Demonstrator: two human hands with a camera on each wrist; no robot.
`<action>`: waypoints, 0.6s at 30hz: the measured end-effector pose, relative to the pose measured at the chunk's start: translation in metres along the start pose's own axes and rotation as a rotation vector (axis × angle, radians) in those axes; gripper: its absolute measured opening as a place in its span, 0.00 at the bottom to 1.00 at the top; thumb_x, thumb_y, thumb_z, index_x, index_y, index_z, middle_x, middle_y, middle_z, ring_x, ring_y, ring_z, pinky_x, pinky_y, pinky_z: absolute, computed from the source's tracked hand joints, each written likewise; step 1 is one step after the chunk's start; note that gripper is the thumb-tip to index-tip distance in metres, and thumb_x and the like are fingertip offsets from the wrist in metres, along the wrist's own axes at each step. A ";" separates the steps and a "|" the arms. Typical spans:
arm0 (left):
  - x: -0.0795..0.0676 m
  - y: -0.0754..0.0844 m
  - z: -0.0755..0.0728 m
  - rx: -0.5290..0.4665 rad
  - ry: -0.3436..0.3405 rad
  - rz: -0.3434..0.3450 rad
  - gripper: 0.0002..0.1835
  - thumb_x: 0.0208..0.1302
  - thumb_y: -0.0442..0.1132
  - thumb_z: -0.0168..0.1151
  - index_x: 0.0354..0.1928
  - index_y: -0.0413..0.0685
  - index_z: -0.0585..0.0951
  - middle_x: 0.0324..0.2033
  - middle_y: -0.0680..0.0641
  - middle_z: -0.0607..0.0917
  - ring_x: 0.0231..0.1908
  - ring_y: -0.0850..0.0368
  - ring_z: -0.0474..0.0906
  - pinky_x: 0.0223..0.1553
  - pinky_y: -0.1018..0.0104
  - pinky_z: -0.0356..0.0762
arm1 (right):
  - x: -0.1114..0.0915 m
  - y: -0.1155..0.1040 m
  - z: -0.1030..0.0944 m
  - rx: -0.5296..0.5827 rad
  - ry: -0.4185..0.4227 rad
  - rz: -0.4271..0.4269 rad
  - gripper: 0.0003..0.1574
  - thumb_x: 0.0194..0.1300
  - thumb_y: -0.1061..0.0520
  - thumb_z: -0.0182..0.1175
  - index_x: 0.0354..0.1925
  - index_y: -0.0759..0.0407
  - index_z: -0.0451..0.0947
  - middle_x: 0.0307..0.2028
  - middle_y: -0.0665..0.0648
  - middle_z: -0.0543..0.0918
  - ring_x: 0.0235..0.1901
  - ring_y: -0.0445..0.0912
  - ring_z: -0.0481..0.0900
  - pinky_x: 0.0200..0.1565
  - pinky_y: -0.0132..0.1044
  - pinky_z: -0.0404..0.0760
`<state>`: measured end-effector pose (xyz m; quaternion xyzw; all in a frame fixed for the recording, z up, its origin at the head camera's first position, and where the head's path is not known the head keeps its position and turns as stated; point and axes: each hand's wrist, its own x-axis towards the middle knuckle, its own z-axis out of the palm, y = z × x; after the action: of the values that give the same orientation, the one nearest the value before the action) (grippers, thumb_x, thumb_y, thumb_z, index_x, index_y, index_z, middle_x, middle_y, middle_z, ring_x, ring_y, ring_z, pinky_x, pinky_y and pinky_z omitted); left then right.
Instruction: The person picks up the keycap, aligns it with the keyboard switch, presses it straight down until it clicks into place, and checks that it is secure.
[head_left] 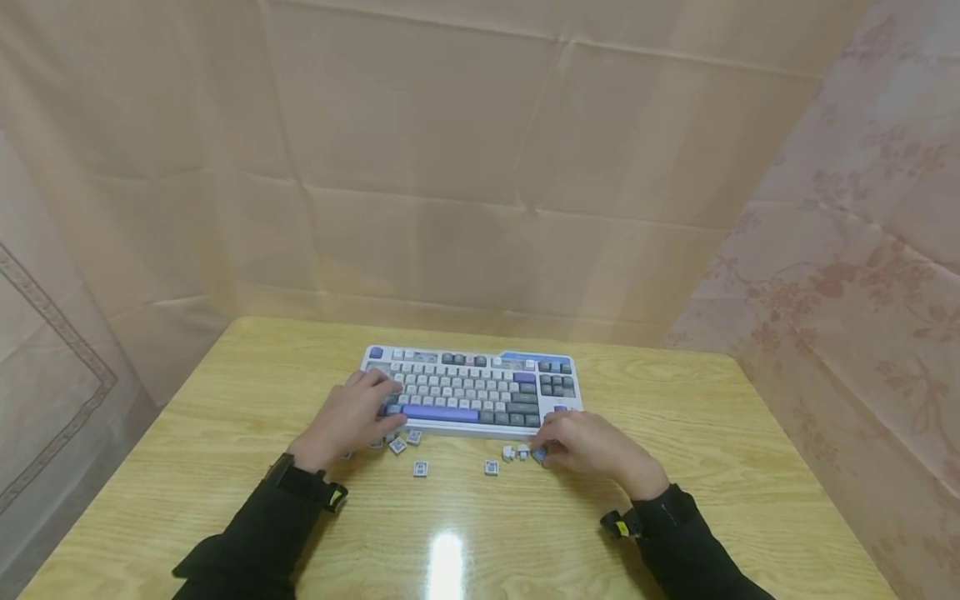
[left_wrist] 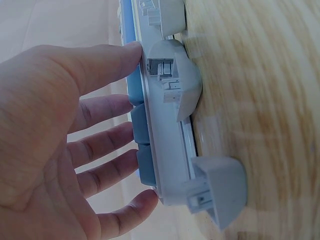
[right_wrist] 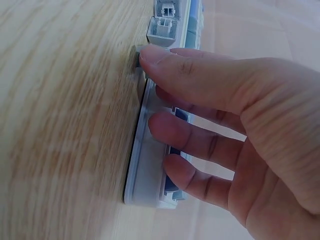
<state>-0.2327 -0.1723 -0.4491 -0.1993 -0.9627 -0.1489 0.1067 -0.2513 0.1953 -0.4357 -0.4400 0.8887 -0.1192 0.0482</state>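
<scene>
A white mechanical keyboard (head_left: 465, 385) with white, grey and purple keycaps lies on the wooden table. My left hand (head_left: 348, 421) rests at its left end, with extended fingers spread over the keys and the thumb on the front edge. At the front right corner, my right hand (head_left: 592, 446) pinches a grey-blue keycap (right_wrist: 138, 56) between thumb and index finger; most of that keycap is hidden by the fingertips. Beside it in the head view sit two pale keycaps (head_left: 522, 452). The right hand's other fingers curl loosely near the keyboard's side.
Several loose keycaps lie along the keyboard's front, including one (head_left: 421, 469) at centre left, one (head_left: 491, 467) nearer the middle and one (head_left: 397, 445) by the left thumb. A beige cloth (head_left: 465, 167) hangs behind the wooden table (head_left: 675, 400).
</scene>
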 end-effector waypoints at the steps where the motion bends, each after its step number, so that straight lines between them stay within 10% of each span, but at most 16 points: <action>1: 0.000 0.000 0.000 0.001 0.001 0.001 0.27 0.56 0.53 0.65 0.54 0.45 0.80 0.48 0.45 0.79 0.47 0.49 0.71 0.43 0.50 0.73 | 0.000 0.000 0.000 0.002 -0.001 0.003 0.13 0.53 0.55 0.69 0.40 0.50 0.86 0.33 0.43 0.81 0.33 0.37 0.76 0.36 0.31 0.78; 18: 0.001 -0.002 0.002 -0.012 0.007 -0.006 0.28 0.56 0.54 0.65 0.54 0.45 0.79 0.49 0.45 0.78 0.48 0.49 0.71 0.45 0.51 0.72 | -0.003 0.000 -0.001 0.073 0.005 0.008 0.09 0.57 0.56 0.67 0.39 0.51 0.85 0.35 0.44 0.83 0.34 0.37 0.79 0.36 0.31 0.78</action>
<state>-0.2343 -0.1728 -0.4512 -0.1965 -0.9620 -0.1554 0.1084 -0.2501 0.1976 -0.4346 -0.4341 0.8856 -0.1525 0.0627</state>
